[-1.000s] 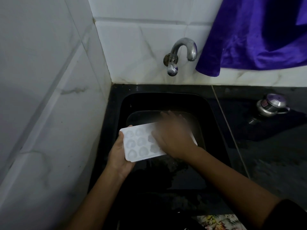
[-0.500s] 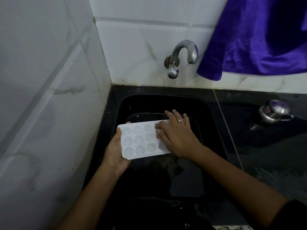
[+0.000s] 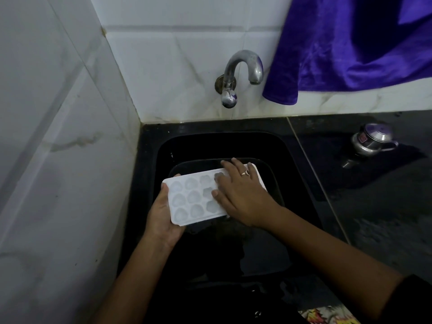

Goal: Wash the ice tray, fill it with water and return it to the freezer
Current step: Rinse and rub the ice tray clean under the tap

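A white ice tray with shaped moulds is held level over the black sink. My left hand grips the tray's left end, thumb on its top edge and fingers underneath. Lying flat on the right half of the tray, my right hand has its fingers spread across the moulds; a ring shows on one finger. The tray's right end is mostly hidden beneath that hand. The metal tap sticks out of the tiled wall above the sink, and no water runs from it.
A dark pan or tray lies in the sink under the ice tray. A small steel vessel stands on the black counter at the right. A purple cloth hangs over the wall at the upper right. A white tiled wall closes the left side.
My right hand has slid to the right and back across the tray's top. The tray stays in my left hand, held a little lower and nearer over the sink.
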`<state>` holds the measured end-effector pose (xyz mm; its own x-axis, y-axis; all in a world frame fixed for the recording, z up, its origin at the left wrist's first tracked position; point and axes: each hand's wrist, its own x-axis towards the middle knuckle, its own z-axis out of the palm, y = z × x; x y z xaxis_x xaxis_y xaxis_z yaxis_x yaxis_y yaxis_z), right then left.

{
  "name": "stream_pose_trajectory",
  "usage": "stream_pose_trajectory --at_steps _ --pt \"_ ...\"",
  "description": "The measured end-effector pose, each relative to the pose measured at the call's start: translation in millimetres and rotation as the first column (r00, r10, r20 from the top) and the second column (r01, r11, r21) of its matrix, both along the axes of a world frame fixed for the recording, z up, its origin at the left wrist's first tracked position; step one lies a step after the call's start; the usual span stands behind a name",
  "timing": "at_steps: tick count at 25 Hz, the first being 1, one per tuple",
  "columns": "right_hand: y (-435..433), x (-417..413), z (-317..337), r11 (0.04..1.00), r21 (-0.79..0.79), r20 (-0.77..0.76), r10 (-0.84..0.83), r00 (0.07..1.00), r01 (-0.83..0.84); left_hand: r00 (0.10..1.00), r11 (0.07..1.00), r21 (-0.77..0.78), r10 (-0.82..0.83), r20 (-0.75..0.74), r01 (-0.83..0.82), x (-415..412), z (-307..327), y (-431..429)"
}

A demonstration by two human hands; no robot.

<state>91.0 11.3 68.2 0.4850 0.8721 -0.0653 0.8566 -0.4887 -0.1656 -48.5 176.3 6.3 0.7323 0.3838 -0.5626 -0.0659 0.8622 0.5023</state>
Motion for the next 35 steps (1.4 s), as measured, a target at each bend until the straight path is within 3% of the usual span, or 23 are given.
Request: stream_pose_trajectory --at_steps 4,8,12,16,19,23,27,31,35 --pt "4.4 10.4 4.7 0.995 0.025 -0.043 -0.095 0.995 0.096 1.000 1.000 0.001 0.003 -0.006 -0.003 -1.9 1.8 -1.4" --pt "4.2 -1.9 -5.4 1.000 0.008 0.000 0.024 1.000 -0.024 1.000 1.000 0.021 0.015 0.014 -0.016 -5.7 8.4 1.6" --pt "6.6 8.1 6.7 0.995 0.046 -0.002 -0.091 0.996 0.091 0.999 0.998 0.056 0.011 0.042 -0.013 -0.8 16.6 -11.8" --pt "1.2 1.1 1.8 1.000 0.011 0.042 0.025 0.999 -0.025 0.999 0.999 0.044 0.013 0.040 -0.015 -2.0 21.7 -4.3" --pt "4.1 7.5 10.8 0.997 0.036 0.029 -0.069 0.997 0.068 0.998 0.998 0.061 0.012 0.069 -0.017 -0.4 22.4 -12.0" --pt "0.0 -0.3 4.6 1.000 -0.003 0.041 0.021 0.999 -0.021 0.997 0.998 0.033 0.045 0.056 -0.047 -0.8 17.9 -8.4" --pt "4.6 5.9 9.9 0.996 0.033 0.000 -0.079 0.997 0.079 0.998 1.000 0.005 0.019 0.061 -0.019 1.5 12.2 -10.3" --pt "-1.7 0.1 0.7 1.000 0.010 0.032 0.003 0.999 -0.003 0.999 0.999 -0.020 0.030 0.044 -0.029 -0.9 5.1 -2.1" --pt "2.0 2.9 7.7 0.994 0.032 0.012 -0.101 0.995 0.100 0.999 1.000 -0.001 0.001 0.054 -0.001 2.3 12.1 -13.3"
